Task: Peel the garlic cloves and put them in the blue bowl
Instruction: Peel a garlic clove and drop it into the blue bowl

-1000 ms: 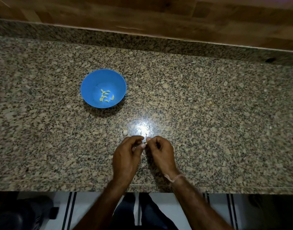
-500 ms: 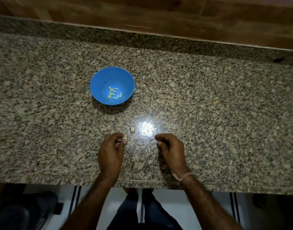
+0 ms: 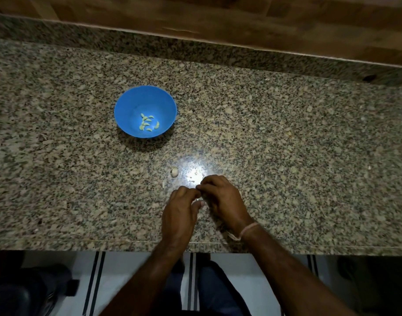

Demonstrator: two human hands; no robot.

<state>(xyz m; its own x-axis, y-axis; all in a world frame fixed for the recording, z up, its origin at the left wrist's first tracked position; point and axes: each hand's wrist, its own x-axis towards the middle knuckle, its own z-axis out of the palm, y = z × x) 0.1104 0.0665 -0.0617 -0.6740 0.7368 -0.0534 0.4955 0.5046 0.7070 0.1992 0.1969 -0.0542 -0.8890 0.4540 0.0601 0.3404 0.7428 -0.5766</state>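
One speckled granite counter (image 3: 286,156) fills the head view, backed by a wooden panel (image 3: 195,14) along its far edge. Left of centre on the counter stands the blue bowl (image 3: 131,103), upright, well apart from the hands. Nearer the front edge, the left hand (image 3: 179,210) and right hand (image 3: 222,199) meet, both with fingers curled inward and fingertips touching. Between them they pinch a small pale piece (image 3: 199,200); it is mostly hidden, so whether it is clove or skin cannot be told. A pale thread band (image 3: 248,229) circles the right wrist. About nine peeled cloves (image 3: 147,124), yellowish, lie clustered on the bowl's floor. A single unpeeled clove (image 3: 174,172) rests on the counter between bowl and hands, just beyond the left hand and beside a bright glare patch. A pale scrap (image 3: 163,184), possibly skin, lies near it.
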